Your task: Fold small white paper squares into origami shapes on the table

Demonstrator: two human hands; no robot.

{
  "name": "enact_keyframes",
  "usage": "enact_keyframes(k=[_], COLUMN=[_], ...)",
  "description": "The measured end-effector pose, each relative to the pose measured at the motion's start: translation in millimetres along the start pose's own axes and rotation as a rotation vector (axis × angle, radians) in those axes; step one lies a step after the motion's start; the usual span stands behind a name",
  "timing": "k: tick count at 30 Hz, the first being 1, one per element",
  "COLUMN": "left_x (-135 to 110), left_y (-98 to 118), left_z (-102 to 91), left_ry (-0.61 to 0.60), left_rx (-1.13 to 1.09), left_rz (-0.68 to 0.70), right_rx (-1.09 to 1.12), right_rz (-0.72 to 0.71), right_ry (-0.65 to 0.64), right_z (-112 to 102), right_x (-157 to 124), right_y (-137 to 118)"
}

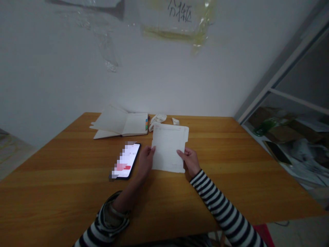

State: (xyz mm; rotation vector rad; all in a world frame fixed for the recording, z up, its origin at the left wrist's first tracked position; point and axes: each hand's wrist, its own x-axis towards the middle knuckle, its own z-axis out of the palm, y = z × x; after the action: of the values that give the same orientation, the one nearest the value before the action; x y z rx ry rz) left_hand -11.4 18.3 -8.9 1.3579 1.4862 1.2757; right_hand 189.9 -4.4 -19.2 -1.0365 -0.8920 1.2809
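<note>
A white sheet of paper (168, 145) with faint print lies in front of me on the wooden table (231, 161). My left hand (145, 159) pinches its left edge with thumb and fingers closed on it. My right hand (190, 160) grips its lower right edge the same way. Both arms wear black-and-white striped sleeves. A phone (126, 160) with a lit screen lies flat just left of my left hand.
An open notebook (120, 124) with coloured tabs lies at the table's far side by the white wall. Two crumpled bits of paper (158, 120) sit beside it. A metal shelf (285, 137) with clutter stands to the right.
</note>
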Motion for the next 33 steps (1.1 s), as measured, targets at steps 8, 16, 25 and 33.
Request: enact_keyframes(k=[8, 16, 25, 33], left_x=[-0.5, 6.0, 14.9, 11.3], left_y=[-0.5, -6.7, 0.4, -4.6], left_z=[-4.5, -3.4, -19.4, -12.4], left_ry=[-0.017, 0.115, 0.315, 0.119], left_rx=[-0.14, -0.21, -0.176, -0.213], left_rz=[-0.114, -0.167, -0.127, -0.13], right_rx=[0.025, 0.014, -0.467, -0.829], right_rz=[-0.003, -0.01, -0.074, -0.058], right_ry=[-0.019, 0.01, 0.306, 0.432], right_z=[-1.8, 0.7, -66.1, -113.0], right_x=[1.3, 0.1, 56.1, 87.0], right_y=[3.1, 1.6, -19.5, -46.5])
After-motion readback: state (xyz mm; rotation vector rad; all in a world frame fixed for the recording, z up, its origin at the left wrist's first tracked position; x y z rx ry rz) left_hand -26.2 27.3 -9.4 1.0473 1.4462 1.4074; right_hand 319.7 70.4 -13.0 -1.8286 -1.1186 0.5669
